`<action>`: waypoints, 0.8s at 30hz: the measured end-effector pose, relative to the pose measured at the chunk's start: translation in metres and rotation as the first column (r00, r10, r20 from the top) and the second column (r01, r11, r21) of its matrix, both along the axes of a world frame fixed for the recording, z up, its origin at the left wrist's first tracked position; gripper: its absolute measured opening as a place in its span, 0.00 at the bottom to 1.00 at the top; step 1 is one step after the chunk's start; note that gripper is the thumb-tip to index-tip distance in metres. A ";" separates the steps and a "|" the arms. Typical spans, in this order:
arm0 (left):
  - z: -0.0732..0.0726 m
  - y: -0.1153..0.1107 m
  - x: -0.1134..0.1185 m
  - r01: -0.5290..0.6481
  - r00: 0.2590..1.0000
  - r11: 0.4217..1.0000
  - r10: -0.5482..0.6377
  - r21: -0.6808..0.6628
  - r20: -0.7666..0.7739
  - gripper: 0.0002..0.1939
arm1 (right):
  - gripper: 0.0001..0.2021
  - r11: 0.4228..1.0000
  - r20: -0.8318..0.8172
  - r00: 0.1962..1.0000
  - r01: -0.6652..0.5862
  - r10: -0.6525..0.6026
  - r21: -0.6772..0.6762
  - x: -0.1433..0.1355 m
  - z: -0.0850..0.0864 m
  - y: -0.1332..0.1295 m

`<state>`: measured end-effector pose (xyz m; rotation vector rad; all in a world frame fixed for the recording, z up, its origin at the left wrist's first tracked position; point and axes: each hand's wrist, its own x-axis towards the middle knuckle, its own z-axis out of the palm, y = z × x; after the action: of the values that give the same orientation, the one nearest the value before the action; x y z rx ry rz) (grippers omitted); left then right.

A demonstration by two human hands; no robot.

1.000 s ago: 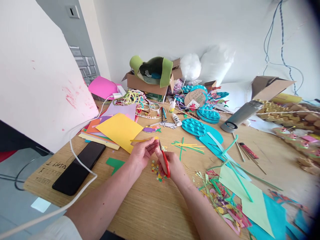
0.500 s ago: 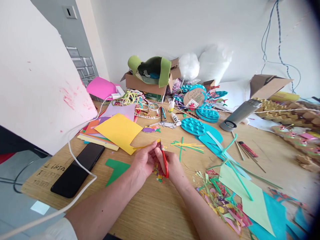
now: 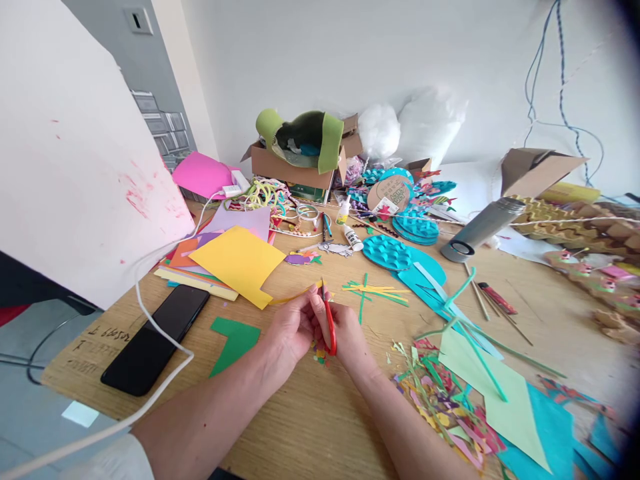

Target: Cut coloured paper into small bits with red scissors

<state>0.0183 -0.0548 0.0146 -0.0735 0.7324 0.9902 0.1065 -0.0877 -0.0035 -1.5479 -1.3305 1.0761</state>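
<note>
Red scissors (image 3: 329,327) fill the right fingers (image 3: 319,309); left fingers (image 3: 302,301) pinch a yellow strip (image 3: 290,298).

The scissors (image 3: 329,325) have red handles and dark, slim blades, pointing forward; the strip (image 3: 291,297), yellow and narrow, extends from beside these blades toward the left, slightly bent

One black phone (image 3: 133,350), crossed by a white cable (image 3: 115,421); one grey metal flask (image 3: 487,227); one cardboard box (image 3: 280,165) with a green hollow item (image 3: 331,143) on top; one wall switch (image 3: 139,21); blue cables (image 3: 561,67) hanging against the wall (image 3: 400,47).
</note>
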 end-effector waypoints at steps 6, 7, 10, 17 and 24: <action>0.001 -0.002 0.001 0.005 1.000 1.000 -0.005 -0.021 0.004 0.03 | 0.27 0.999 0.012 1.000 0.023 -0.023 0.038 0.001 -0.004 0.001; 0.002 -0.002 0.001 0.003 1.000 1.000 -0.003 -0.020 0.005 0.03 | 0.27 0.999 0.020 0.999 0.025 -0.026 0.041 0.001 -0.004 0.001; 0.002 -0.002 0.001 0.004 1.000 1.000 -0.003 -0.023 0.008 0.03 | 0.27 0.999 0.031 0.999 0.027 -0.029 0.047 0.001 -0.005 0.001; 0.001 -0.001 0.002 -0.003 1.000 1.000 0.004 -0.018 0.020 0.04 | 0.27 0.998 0.039 0.998 0.036 -0.038 0.048 0.002 -0.006 0.002; 0.001 -0.002 0.002 -0.005 1.000 1.000 0.005 0.003 0.012 0.04 | 0.27 0.997 0.099 0.994 0.038 -0.044 0.069 0.003 -0.005 0.002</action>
<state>0.0203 -0.0564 0.0160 -0.0780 0.7202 0.9951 0.1097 -0.0859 -0.0089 -1.5903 -1.3819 0.9301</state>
